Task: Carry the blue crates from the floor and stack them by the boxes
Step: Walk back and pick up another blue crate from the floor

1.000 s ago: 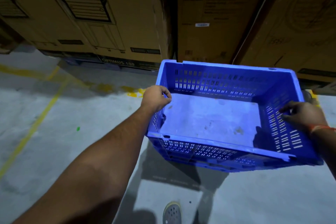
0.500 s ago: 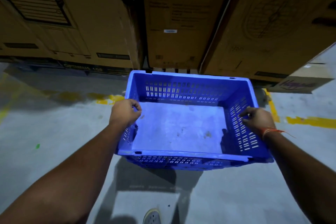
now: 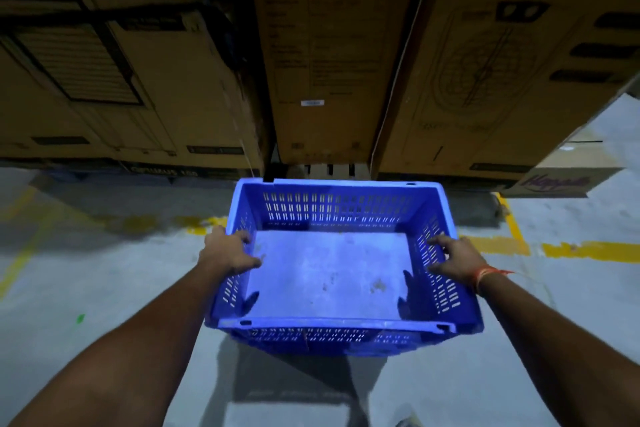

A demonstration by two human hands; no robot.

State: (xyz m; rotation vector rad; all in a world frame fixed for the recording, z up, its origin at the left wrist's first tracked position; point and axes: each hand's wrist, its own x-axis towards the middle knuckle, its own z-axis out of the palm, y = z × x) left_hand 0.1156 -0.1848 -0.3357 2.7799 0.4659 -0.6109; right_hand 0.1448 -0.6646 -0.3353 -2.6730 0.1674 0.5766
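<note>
An empty blue slotted crate (image 3: pixel 337 208) hangs above the concrete floor, held level in front of me. My left hand (image 3: pixel 230 253) grips its left rim, fingers curled over the edge into the crate. On the right rim my right hand (image 3: pixel 453 258) holds on, fingers reaching down the inside of the slotted wall; an orange thread circles that wrist. The crate's far wall is close to the foot of the tall brown cardboard boxes (image 3: pixel 332 55). The crate casts a shadow on the floor beneath it.
Large cardboard boxes form a wall across the whole back, with a dark gap (image 3: pixel 242 45) between two of them. A smaller carton (image 3: pixel 561 180) lies at the right. Yellow floor lines (image 3: pixel 588 250) run left and right of the crate. My shoe (image 3: pixel 408 421) shows at the bottom edge.
I have walked closer to the boxes with the crate in both hands. The crate has moved to the middle of the view and its far wall now nearly reaches the boxes' base.
</note>
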